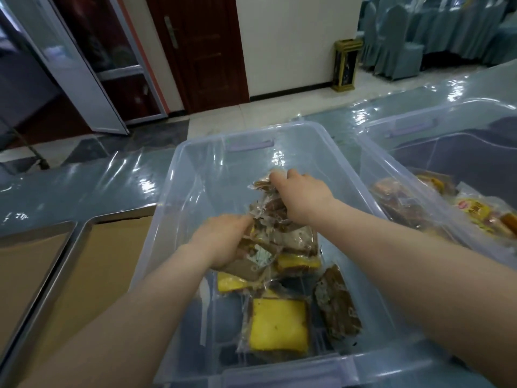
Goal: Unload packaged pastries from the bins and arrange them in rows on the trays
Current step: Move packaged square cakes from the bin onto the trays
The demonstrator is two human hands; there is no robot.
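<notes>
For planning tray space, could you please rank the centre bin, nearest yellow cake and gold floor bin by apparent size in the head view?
1. Centre bin
2. Nearest yellow cake
3. Gold floor bin: far off, so real size unsure.

Pkgd pastries piled loose in clear bin.

Single head-worn view, wide-angle. Camera is looking forward and steeply down, sitting close above the clear bin, its near rim running along the bottom frame edge. It is facing across the table's far edge toward a door.
</notes>
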